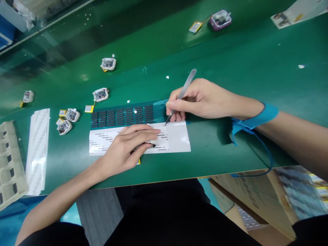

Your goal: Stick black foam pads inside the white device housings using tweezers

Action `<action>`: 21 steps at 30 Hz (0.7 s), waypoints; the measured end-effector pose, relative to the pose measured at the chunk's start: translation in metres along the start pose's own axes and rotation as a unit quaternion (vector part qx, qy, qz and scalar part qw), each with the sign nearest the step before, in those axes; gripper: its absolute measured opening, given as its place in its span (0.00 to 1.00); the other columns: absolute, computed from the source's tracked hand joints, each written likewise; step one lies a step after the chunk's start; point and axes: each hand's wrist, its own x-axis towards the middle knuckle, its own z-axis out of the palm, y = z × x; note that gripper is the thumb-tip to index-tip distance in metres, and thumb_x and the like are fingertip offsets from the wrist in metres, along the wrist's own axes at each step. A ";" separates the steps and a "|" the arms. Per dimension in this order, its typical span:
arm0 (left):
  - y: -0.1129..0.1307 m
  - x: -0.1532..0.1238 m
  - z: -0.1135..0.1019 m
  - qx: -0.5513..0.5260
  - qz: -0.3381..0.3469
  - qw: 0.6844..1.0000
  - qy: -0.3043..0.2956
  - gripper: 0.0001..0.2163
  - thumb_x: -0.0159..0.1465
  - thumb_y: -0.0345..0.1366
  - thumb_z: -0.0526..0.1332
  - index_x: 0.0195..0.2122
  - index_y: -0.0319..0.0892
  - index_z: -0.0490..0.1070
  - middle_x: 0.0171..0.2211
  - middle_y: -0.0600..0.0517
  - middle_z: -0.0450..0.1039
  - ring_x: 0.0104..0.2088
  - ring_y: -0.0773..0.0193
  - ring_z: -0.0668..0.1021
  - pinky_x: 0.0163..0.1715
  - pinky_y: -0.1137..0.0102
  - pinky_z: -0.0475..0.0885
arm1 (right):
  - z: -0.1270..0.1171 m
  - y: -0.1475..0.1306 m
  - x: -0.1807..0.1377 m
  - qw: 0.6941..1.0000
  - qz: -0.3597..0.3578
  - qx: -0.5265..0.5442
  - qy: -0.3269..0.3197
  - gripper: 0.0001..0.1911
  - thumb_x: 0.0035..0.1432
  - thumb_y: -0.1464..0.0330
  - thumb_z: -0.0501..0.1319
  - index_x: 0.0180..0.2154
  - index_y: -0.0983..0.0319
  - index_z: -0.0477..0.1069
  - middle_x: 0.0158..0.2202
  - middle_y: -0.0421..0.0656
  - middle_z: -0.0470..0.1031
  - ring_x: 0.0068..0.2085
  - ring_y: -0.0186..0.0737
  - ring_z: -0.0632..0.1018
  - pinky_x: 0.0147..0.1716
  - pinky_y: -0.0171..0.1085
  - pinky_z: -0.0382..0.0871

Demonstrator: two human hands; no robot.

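A pair of metal tweezers (187, 83) is pinched in my right hand (194, 100). Their tip points down at the upper edge of a white backing sheet (179, 136) with printed lettering. My left hand (130, 143) rests on this sheet, its fingers curled over a small electronic device that is mostly hidden; only a bit of pale casing and a dark part show near the thumb. A yellow-edged battery (139, 161) peeks out below that hand. Along the sheet's upper side, rows of thin black strips (123, 116) lie on a clear teal-looking film.
Several opened white devices (100, 94) with batteries lie on the green table (230, 61). A purple-cased one (220, 20) sits at the back. White printed strips (38, 150) and a moulded tray (11, 164) are at left. A blue wrist strap (261, 116) trails a cord. Below right stands a cardboard box (246, 194).
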 end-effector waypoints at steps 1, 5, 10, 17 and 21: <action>0.000 0.000 0.000 0.001 -0.001 1.000 0.000 0.08 0.76 0.29 0.61 0.53 0.40 0.77 0.56 0.46 0.82 0.61 0.58 0.79 0.62 0.62 0.76 | -0.001 0.001 0.001 1.000 -0.001 0.002 -0.004 0.24 0.72 0.50 0.69 0.35 0.64 0.81 0.30 0.43 0.81 0.28 0.34 0.79 0.27 0.29 0.75; -0.001 0.000 0.000 -0.004 0.002 1.000 -0.002 0.09 0.76 0.30 0.61 0.55 0.40 0.76 0.56 0.46 0.82 0.61 0.58 0.79 0.62 0.62 0.76 | 0.000 0.000 0.006 1.000 -0.006 0.001 -0.022 0.24 0.71 0.49 0.70 0.35 0.64 0.81 0.29 0.41 0.79 0.26 0.31 0.78 0.27 0.28 0.75; -0.001 0.000 0.001 -0.001 -0.003 1.000 0.003 0.10 0.76 0.29 0.61 0.56 0.40 0.76 0.56 0.47 0.82 0.60 0.58 0.79 0.61 0.61 0.76 | 0.001 -0.002 0.010 0.999 -0.006 0.012 -0.036 0.24 0.68 0.48 0.72 0.34 0.63 0.81 0.29 0.40 0.80 0.25 0.31 0.78 0.26 0.28 0.75; 0.000 -0.002 -0.001 0.004 0.015 1.000 0.013 0.10 0.75 0.28 0.61 0.55 0.40 0.77 0.55 0.46 0.83 0.61 0.57 0.81 0.62 0.61 0.78 | 0.002 -0.004 0.008 0.994 -0.041 0.092 0.034 0.25 0.68 0.47 0.72 0.34 0.62 0.79 0.30 0.44 0.82 0.26 0.35 0.80 0.27 0.30 0.78; 0.015 -0.008 -0.004 -0.120 -0.036 0.988 0.086 0.12 0.75 0.26 0.62 0.58 0.41 0.73 0.47 0.46 0.85 0.43 0.62 0.88 0.45 0.70 0.84 | 0.022 -0.022 0.003 0.981 -0.077 0.117 0.136 0.22 0.69 0.49 0.72 0.34 0.60 0.78 0.31 0.43 0.82 0.28 0.38 0.82 0.27 0.33 0.80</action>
